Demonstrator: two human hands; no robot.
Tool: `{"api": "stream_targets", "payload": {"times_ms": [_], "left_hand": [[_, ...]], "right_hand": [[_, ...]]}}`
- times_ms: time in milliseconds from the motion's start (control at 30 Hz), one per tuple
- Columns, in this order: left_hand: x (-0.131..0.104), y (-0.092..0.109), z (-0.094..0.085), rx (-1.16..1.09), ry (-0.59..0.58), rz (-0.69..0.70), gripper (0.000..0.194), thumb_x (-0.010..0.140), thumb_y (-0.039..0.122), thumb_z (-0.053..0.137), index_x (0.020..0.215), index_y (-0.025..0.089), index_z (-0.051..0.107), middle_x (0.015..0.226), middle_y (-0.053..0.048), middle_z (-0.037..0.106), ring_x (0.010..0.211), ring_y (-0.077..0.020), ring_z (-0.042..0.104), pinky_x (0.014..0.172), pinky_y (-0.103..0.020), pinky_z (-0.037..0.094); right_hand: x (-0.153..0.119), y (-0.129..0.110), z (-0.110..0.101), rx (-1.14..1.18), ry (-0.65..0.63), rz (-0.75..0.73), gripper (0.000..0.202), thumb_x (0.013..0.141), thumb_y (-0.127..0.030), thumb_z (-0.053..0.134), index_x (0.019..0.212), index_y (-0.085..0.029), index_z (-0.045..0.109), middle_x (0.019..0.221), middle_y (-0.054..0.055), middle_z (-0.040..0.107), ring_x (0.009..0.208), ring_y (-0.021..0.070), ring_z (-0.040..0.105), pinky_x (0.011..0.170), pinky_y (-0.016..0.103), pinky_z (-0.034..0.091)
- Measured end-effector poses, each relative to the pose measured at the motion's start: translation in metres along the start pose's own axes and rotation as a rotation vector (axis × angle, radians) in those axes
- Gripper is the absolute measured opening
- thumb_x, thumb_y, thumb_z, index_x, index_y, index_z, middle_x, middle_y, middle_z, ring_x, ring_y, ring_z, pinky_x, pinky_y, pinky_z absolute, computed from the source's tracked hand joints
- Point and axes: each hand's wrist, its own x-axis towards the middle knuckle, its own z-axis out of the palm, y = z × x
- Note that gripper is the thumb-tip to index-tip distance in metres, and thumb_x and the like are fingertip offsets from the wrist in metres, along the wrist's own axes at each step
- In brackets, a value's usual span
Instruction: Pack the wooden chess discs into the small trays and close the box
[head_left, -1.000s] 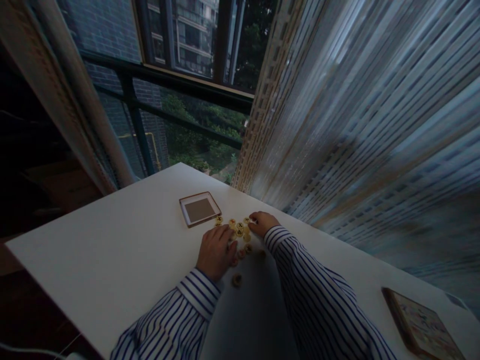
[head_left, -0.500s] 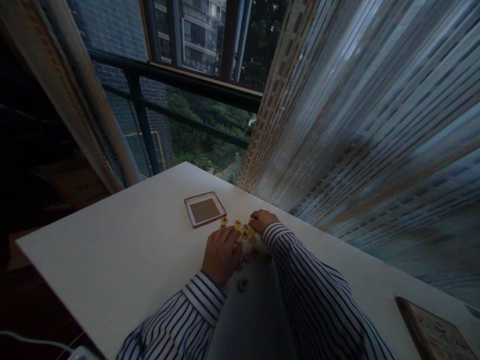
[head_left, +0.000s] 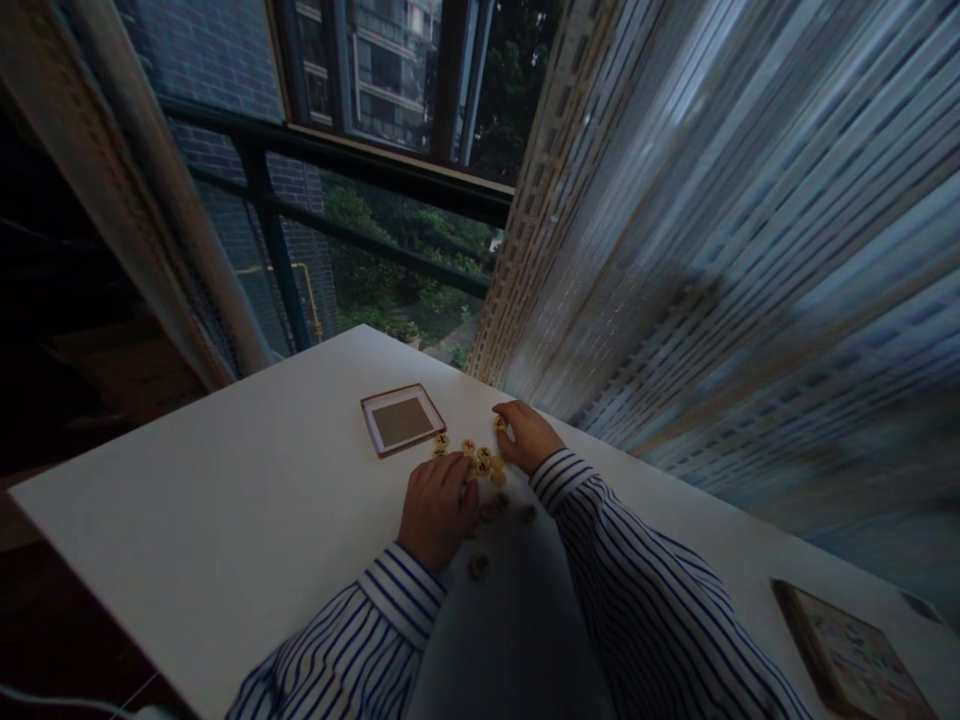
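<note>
Round, pale-yellow Chinese chess pieces (head_left: pixel 484 467) lie in a loose cluster on the white table, some with dark characters and one with a red mark (head_left: pixel 468 446). My right hand (head_left: pixel 529 435) is at the far right of the cluster, thumb and fingertips closed about one chess piece (head_left: pixel 500 424) with a dark character. At the cluster's left side rests my left hand (head_left: pixel 436 508), its fingers curled together and thumb tucked beneath. What lies within its grasp is hidden. Several darker pieces (head_left: pixel 478 567) are nearer to me, in shadow.
A shallow rectangular box tray (head_left: pixel 365 420) with a grey-brown inside lies just beyond my left hand. On the right of the white table (head_left: pixel 247 470) is a flat wooden-edged box (head_left: pixel 851 650). Stringy curtains (head_left: pixel 675 250) hang along the right edge, and a window railing (head_left: pixel 375 240) stands behind.
My right hand has moved a little away from the cluster, and a chess piece now shows between its thumb and fingers. My left hand stays about where it was. The view has shifted slightly.
</note>
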Motion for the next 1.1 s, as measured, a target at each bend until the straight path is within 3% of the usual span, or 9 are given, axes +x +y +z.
{"api": "stream_targets", "payload": {"times_ms": [167,400,667,833,1100], "left_hand": [[0.001,0.001,0.000,0.000,0.006,0.007,0.022,0.081,0.020,0.046,0.100,0.013,0.057,0.096,-0.011,0.066,0.090,-0.0224,0.059,0.081,-0.039,0.046],[-0.001,0.009,-0.005,-0.045,0.064,0.052,0.023,0.083,0.021,0.043,0.101,0.014,0.057,0.092,-0.011,0.067,0.085,-0.0216,0.061,0.076,-0.036,0.047],[-0.008,0.020,-0.013,-0.120,0.109,0.089,0.020,0.085,0.024,0.043,0.094,0.015,0.060,0.083,-0.009,0.068,0.081,-0.0203,0.061,0.074,-0.034,0.047],[-0.017,0.043,-0.023,-0.263,0.097,0.067,0.019,0.084,0.027,0.047,0.091,0.014,0.060,0.082,-0.008,0.068,0.076,-0.0177,0.062,0.072,-0.032,0.050],[-0.028,0.098,-0.027,-0.428,-0.067,0.144,0.023,0.085,0.021,0.041,0.092,0.016,0.063,0.086,-0.009,0.070,0.082,-0.0177,0.064,0.076,-0.034,0.051]], "right_hand": [[-0.015,-0.006,-0.013,0.048,0.075,-0.073,0.033,0.076,-0.011,0.049,0.109,-0.014,0.052,0.105,0.011,0.060,0.101,0.0183,0.054,0.090,0.034,0.043],[-0.056,-0.019,-0.039,0.091,0.141,-0.046,0.027,0.078,-0.020,0.054,0.104,-0.016,0.056,0.098,0.009,0.065,0.092,0.0187,0.059,0.084,0.036,0.046],[-0.099,-0.015,-0.063,0.095,0.198,-0.070,0.026,0.080,-0.020,0.051,0.106,-0.017,0.056,0.099,0.009,0.065,0.093,0.0182,0.059,0.084,0.036,0.047],[-0.132,-0.012,-0.073,0.092,0.315,-0.054,0.025,0.082,-0.024,0.051,0.105,-0.016,0.057,0.095,0.009,0.066,0.088,0.0185,0.061,0.080,0.035,0.049],[-0.188,0.005,-0.082,0.084,0.442,0.002,0.022,0.083,-0.026,0.051,0.103,-0.020,0.058,0.095,0.008,0.068,0.090,0.0191,0.062,0.080,0.037,0.049]]}}
